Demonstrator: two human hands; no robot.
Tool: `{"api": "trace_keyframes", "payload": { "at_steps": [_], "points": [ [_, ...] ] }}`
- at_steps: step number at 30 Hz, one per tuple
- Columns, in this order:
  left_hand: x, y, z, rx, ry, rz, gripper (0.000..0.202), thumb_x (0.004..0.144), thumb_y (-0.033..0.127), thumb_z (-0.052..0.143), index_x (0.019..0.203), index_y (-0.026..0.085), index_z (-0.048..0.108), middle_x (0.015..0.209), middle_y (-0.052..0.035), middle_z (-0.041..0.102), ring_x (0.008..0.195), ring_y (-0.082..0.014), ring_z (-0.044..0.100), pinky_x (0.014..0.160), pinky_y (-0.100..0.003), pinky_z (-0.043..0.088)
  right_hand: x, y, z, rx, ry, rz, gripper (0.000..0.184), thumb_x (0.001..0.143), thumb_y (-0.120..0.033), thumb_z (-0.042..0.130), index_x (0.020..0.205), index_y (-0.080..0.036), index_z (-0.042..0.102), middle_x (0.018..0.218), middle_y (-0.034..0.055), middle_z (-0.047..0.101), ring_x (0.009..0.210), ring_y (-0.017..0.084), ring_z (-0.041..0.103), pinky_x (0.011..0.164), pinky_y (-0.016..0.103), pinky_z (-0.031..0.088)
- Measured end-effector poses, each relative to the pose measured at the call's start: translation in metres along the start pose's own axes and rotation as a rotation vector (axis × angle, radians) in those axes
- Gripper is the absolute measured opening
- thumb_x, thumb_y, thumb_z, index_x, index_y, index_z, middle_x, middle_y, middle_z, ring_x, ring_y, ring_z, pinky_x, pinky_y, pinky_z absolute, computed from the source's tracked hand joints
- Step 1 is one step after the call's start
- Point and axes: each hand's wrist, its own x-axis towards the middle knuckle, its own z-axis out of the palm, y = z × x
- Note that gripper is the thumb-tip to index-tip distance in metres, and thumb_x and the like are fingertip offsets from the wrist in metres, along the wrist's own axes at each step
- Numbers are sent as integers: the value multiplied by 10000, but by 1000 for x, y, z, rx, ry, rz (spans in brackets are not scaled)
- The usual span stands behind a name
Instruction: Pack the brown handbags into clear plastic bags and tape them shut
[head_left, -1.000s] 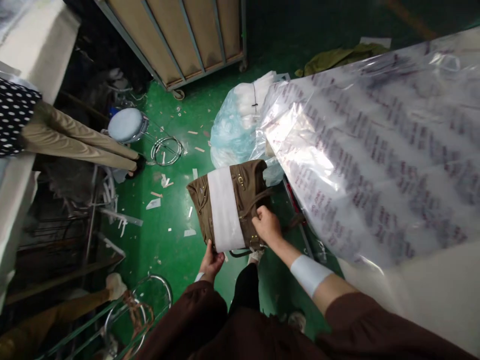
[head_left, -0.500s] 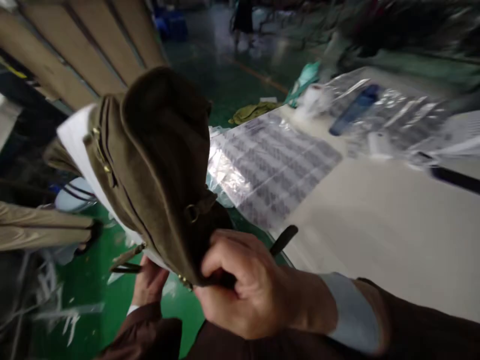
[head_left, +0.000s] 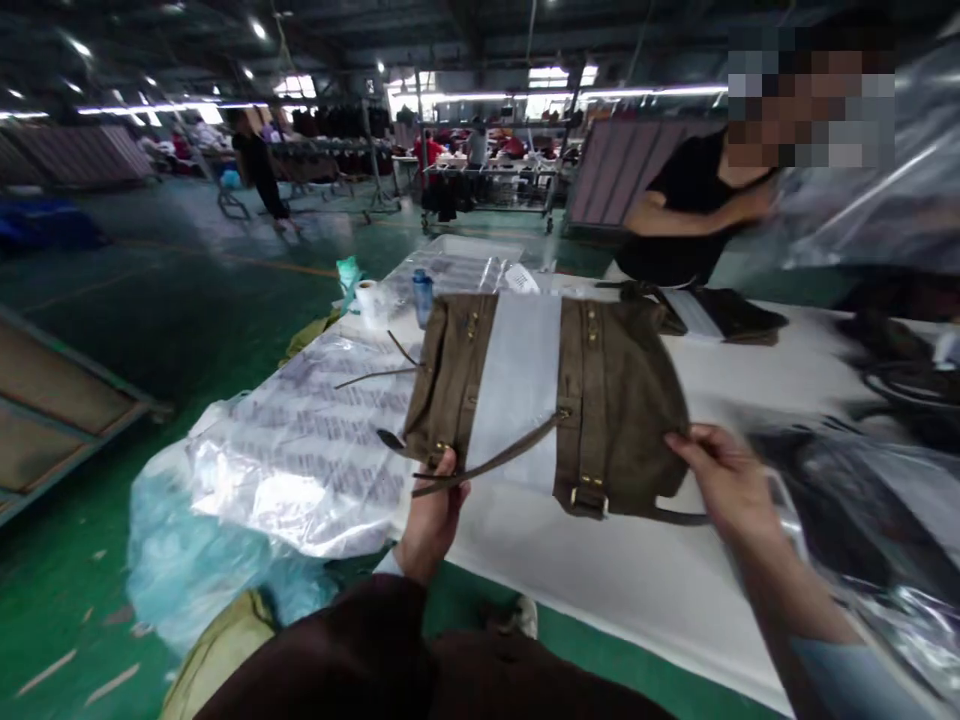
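Observation:
In both hands I hold an olive-brown canvas bag with brass studs and buckles, spread flat in the air above a white table. A white foam wrap runs around its middle. My left hand grips the bag's lower left corner, and a loose brown strap crosses just above those fingers. At the lower right edge, my right hand pinches the bag between fingers and thumb. The bag's underside is hidden.
The white table carries a printed clear plastic sheet, a blue bottle, a white roll and a dark bag. A person in black stands across it. Pale blue plastic lies on the green floor at left.
My view has swung up from the floor to the table and hall. The bag has risen with my hands and now lies spread out flat rather than folded over.

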Motion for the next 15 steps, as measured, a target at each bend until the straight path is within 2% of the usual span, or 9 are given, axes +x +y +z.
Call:
{"api": "trace_keyframes", "payload": {
  "at_steps": [2,3,5,6,8,11,13,15],
  "points": [
    [15,-50,0,264,8,-217,236,665,280,734,811,206,564,728,8,625,596,-98,609,534,-193,475,5,79,-15,-331,-33,199,214,623,-382,602,726,-197,568,631,29,585,647,196,571,610,301,445],
    [22,-67,-4,338,20,-270,239,664,283,725,816,196,563,732,-22,630,615,-128,623,540,-223,479,1,112,-21,-407,-67,236,215,638,-383,578,745,-196,580,651,48,603,677,216,589,624,312,447],
    [34,-82,-18,515,51,-301,265,663,297,700,851,169,563,758,-61,639,607,-157,626,535,-260,472,-14,160,-29,-461,-83,267,268,682,-401,522,825,-189,605,739,86,643,733,235,613,646,321,457],
    [41,-82,-24,641,60,-248,285,668,321,679,870,155,566,769,-71,641,595,-159,617,543,-275,472,-21,174,-31,-467,-82,266,311,705,-414,494,876,-183,612,796,100,655,761,240,620,660,325,464],
    [56,-73,-30,901,77,-35,342,679,379,631,917,141,572,814,-84,641,643,-175,616,613,-320,491,-29,187,-30,-479,-59,244,380,739,-432,444,951,-163,611,885,120,657,799,243,621,691,337,474],
    [82,-61,-22,1143,120,315,502,665,449,613,1053,138,545,1060,-145,596,923,-255,600,784,-404,492,-21,181,-17,-441,-46,113,399,785,-425,403,986,-143,601,954,128,643,842,233,610,745,345,482],
    [97,-66,-10,1210,125,381,652,621,459,659,1154,124,490,1210,-186,510,1093,-304,525,873,-442,461,-8,169,-2,-375,-99,-22,374,819,-411,397,991,-143,594,965,123,637,863,219,604,790,342,477],
    [111,-79,0,1216,50,344,789,563,424,725,1225,109,433,1260,-200,465,1187,-327,456,950,-458,414,2,157,14,-329,-196,-139,337,842,-389,402,982,-149,593,958,117,638,885,216,597,838,351,464]
  ]
}}
